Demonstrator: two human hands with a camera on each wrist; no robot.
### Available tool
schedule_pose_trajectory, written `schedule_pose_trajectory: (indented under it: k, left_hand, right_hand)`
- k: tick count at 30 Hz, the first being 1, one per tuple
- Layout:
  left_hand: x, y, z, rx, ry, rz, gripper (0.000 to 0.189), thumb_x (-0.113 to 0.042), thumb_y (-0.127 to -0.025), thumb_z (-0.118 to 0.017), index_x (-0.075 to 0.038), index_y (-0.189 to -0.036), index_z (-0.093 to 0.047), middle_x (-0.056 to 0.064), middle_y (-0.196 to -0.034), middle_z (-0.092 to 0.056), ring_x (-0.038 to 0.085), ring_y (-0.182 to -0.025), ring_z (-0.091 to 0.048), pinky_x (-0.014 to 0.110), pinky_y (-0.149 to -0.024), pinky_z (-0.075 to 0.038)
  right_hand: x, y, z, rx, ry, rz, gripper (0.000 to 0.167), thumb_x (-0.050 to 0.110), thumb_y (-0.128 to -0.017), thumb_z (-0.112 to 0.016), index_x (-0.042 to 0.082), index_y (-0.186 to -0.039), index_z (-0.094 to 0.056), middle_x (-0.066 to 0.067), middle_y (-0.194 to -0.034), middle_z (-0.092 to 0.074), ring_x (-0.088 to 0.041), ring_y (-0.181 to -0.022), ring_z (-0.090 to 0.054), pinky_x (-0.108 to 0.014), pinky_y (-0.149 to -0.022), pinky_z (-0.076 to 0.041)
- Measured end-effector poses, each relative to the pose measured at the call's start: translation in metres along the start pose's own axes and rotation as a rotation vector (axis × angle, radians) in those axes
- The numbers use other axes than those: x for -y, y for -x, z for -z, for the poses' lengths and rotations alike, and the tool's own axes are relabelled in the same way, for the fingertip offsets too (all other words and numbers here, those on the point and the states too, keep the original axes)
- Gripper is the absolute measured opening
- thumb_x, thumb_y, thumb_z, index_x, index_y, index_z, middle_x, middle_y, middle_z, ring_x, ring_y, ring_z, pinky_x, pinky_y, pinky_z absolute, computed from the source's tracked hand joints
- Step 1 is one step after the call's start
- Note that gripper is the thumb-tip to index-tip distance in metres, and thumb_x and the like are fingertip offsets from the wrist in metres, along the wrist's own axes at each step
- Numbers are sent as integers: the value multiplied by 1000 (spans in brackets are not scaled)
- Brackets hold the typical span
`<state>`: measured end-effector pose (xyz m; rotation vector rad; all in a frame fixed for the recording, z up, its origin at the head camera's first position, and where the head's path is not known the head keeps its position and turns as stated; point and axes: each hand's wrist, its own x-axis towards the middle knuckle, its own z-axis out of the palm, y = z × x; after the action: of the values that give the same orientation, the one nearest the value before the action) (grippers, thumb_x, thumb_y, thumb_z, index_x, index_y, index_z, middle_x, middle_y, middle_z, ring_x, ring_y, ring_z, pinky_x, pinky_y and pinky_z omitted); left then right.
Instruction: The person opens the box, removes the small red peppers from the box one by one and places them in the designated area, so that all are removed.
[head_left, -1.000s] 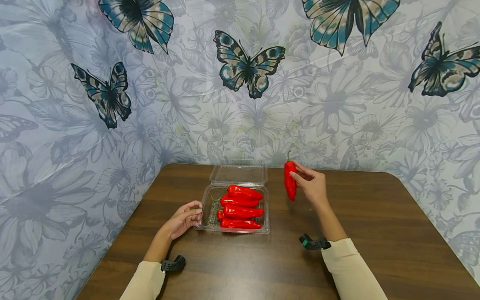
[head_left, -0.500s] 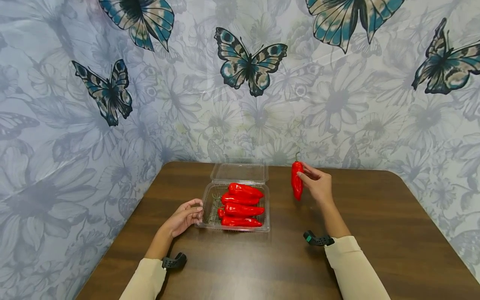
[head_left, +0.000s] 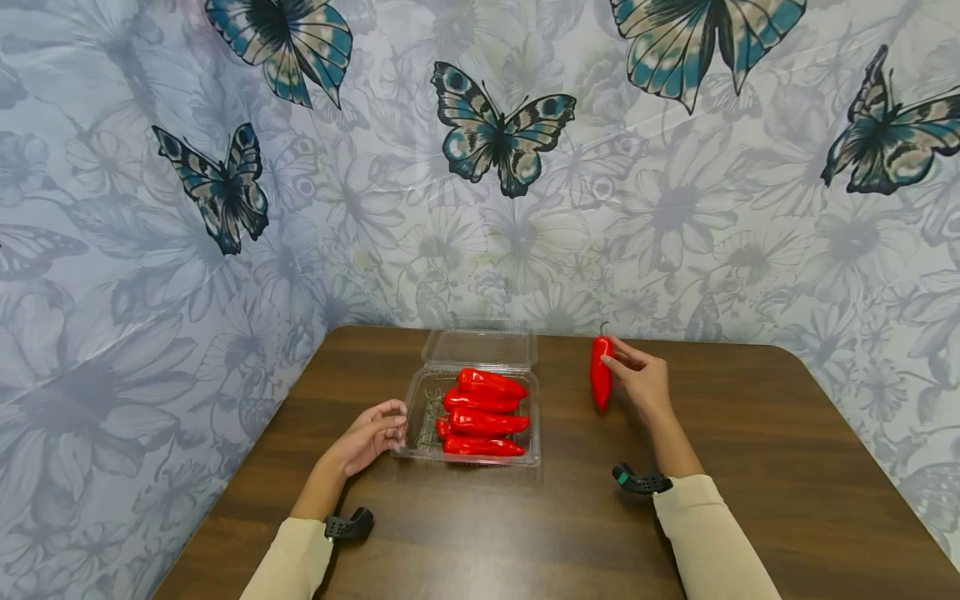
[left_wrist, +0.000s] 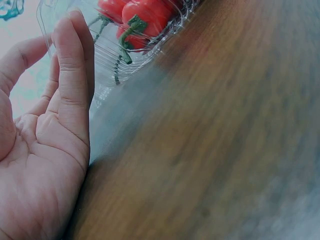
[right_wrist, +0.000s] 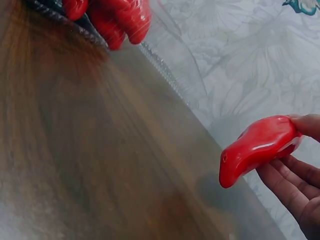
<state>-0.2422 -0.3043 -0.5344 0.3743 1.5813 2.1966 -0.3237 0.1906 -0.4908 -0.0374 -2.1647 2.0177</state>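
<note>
Butterfly wallpaper (head_left: 495,133) backs brown table (head_left: 750,467); right hand (head_left: 643,379) holds pepper (head_left: 600,375).

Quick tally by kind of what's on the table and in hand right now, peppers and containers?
Red peppers in the clear clamshell container: 4
Red pepper held in the right hand: 1
Clear clamshell containers, lid open, left hand at its side: 1
Total: 6 things, 5 of them peppers.

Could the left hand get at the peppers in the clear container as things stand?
Probably yes: the left hand rests against the clear container, whose lid is folded back, leaving the peppers uncovered.
</note>
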Motion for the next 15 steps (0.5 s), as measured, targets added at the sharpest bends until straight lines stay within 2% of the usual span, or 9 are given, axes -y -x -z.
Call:
schedule_pose_trajectory:
  k: [6, 10, 15]
  left_hand:
    - [0, 1, 0, -4, 12, 11, 20, 0, -107, -41, -11, -109, -56, 0, -83, -65, 13, -73, -66, 25, -69, -58]
    - [0, 1, -1, -1, 11, 9, 20, 0, -107, -41, -11, -109, -56, 0, -83, -66, 13, -73, -67, 25, -69, -58]
    - [-1, -1, 0, 21, 13, -4, 22, 1, -107, -39, -11, -110, -56, 0, -84, -65, 13, -74, -67, 25, -70, -58]
  right_hand:
    - [-12, -2, 1, 27, 23, -9, 48, 19, -91, -78, 11, -136, -65, -27, -129, -63, -2, -84, -68, -37, -71, -61]
    - [-17, -2, 1, 46, 30, -24, 48, 18, -92, -77, 10, -137, -64, -27, -129, -61, -2, -83, -68, -34, -69, -61]
    - [-19, -2, 3, 58, 50, -38, 48, 19, -93, -77, 9, -138, -63, -26, -129, -61, -2, -84, -67, -36, -70, -61]
